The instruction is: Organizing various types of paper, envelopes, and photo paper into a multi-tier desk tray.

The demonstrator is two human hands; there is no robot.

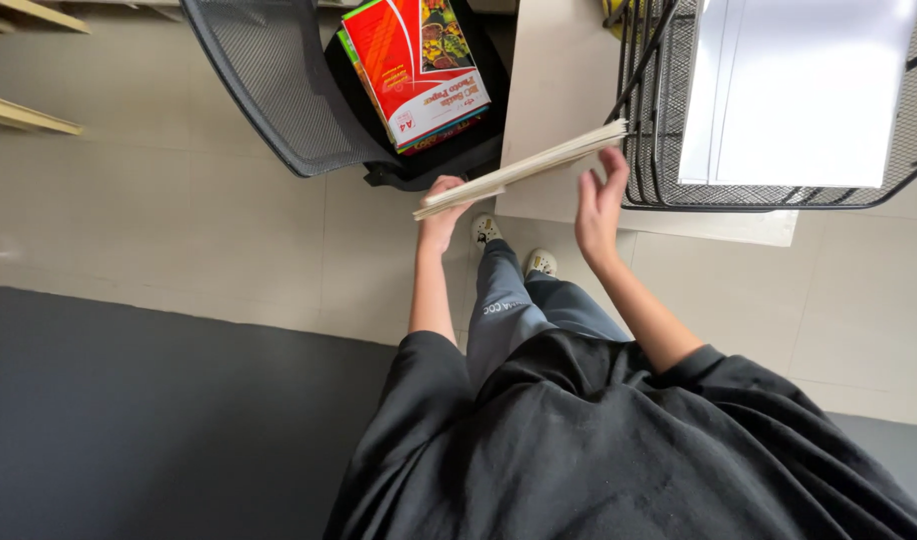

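1. Between the two hands, a stack of paper [524,168] is seen edge-on, so it looks like a thin, pale, tilted strip. It is up in the air over the floor, just left of the wire basket [659,190].
2. The left hand [444,212] is closed on the low end of the stack, thumb on top and fingers under.
3. The right hand [599,205] is open, fingers spread, right by the high end of the stack. I cannot tell if it touches the paper.
4. To do this well, I think the left hand should grip firm so no sheets slip out, and the right hand should help hold the far end. The sheets look thin and bendy, so the stack could sag or fan out.
5. The basket is black metal wire with open gaps. White sheets [799,90] lie flat in it, smooth and square-cornered.
6. Under the basket is a big pale board [559,90], flat and plain.
7. To the left is a black mesh chair [279,90]. Shiny red packs [419,65] of paper sit on its seat.
8. The floor [179,230] has smooth beige tiles, with a dark mat [129,420] nearer the person.
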